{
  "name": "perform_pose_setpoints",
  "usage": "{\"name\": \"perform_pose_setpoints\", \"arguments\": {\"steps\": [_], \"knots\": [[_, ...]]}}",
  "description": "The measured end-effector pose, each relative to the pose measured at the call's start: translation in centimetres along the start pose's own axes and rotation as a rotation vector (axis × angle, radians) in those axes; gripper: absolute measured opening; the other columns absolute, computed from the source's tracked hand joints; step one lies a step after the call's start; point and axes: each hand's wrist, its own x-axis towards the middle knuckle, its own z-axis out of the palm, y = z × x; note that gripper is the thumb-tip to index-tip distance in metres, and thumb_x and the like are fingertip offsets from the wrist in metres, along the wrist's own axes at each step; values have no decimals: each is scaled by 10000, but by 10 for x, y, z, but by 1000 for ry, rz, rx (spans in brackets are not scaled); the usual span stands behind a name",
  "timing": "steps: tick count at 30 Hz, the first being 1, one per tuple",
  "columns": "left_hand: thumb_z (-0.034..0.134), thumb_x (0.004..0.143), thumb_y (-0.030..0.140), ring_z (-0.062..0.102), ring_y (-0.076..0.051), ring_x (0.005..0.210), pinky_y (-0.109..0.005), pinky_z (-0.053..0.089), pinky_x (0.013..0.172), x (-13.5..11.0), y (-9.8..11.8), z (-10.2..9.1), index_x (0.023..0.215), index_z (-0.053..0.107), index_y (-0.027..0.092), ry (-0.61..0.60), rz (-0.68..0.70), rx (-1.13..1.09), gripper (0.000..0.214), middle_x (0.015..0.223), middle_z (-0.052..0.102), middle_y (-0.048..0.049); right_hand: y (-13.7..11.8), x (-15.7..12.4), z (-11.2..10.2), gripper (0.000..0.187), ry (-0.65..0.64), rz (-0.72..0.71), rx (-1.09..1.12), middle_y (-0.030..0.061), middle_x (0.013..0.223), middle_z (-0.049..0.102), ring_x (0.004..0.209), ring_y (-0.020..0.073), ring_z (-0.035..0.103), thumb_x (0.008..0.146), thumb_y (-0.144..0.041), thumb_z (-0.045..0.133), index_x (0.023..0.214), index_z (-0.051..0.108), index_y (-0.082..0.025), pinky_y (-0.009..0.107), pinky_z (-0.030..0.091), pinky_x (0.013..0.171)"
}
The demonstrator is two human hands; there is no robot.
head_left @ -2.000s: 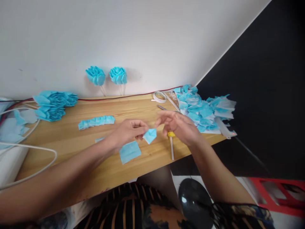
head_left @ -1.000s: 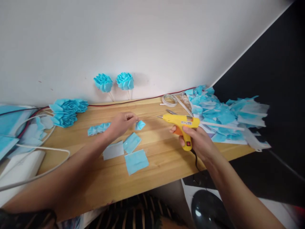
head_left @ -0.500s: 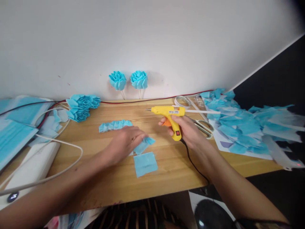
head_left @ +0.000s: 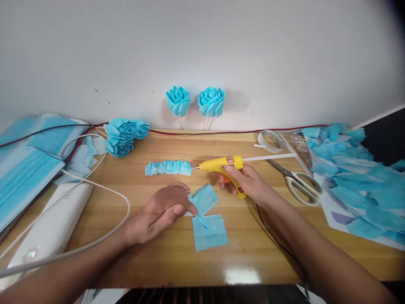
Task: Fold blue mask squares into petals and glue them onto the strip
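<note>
My right hand [head_left: 245, 181] is wrapped round the handle of a yellow hot glue gun [head_left: 220, 164]. A white glue stick [head_left: 268, 158] sticks out of its back, and its nozzle points left, close to the right end of a row of folded blue pieces [head_left: 167, 167]. My left hand [head_left: 169, 211] is held low with the thumb apart, a fingertip at the edge of two blue fabric squares. The upper square [head_left: 205, 199] lies tilted, and the lower square [head_left: 210, 234] lies flat. A thin blue sliver [head_left: 201, 221] shows by that fingertip.
Two blue fabric flowers [head_left: 179, 101] on sticks stand against the wall, with more flowers [head_left: 122, 137] back left. Scissors [head_left: 300, 185], a tape roll [head_left: 271, 140] and heaped blue pieces [head_left: 363, 181] lie right. A white device [head_left: 53, 223], cables and blue sheets [head_left: 31, 169] occupy the left.
My view has shifted to the right. My left hand has drawn back from the squares and its thumb has opened out. The glue gun has come lower, its nozzle nearer the folded row.
</note>
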Motion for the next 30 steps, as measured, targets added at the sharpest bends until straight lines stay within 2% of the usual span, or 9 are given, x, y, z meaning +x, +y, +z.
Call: {"name": "perform_pose_setpoints", "arguments": {"steps": [6, 11, 20, 30], "knots": [[311, 1055, 373, 609, -146, 755, -416, 439, 1038, -2, -5, 2, 1016, 708, 179, -10, -112, -121, 444, 757, 658, -19, 8, 3, -1, 500, -57, 37, -41, 29, 687, 646, 466, 80, 516, 918, -622, 487, 794, 625, -157, 211, 398, 421], [346, 1053, 369, 638, -143, 790, -401, 429, 1025, 3, -6, 3, 994, 717, 153, -5, -95, -140, 434, 821, 709, -42, 8, 6, 1, 534, -64, 48, -75, 33, 661, 631, 470, 91, 519, 887, -658, 500, 749, 616, -155, 221, 394, 415], [318, 1060, 368, 641, -123, 756, -351, 435, 1013, 5, -1, 1, 955, 711, 140, -17, -96, -94, 466, 792, 713, -29, 8, 6, 4, 534, -50, 79, -104, 16, 604, 592, 455, 89, 499, 874, -664, 503, 720, 603, -163, 224, 381, 426], [320, 1059, 376, 618, -124, 741, -370, 432, 1001, 3, -2, 1, 953, 713, 122, -21, -103, -124, 480, 771, 689, -33, 7, 7, 9, 492, 21, 86, -102, 2, 574, 564, 457, 94, 491, 877, -625, 517, 692, 588, -174, 225, 377, 427]]}}
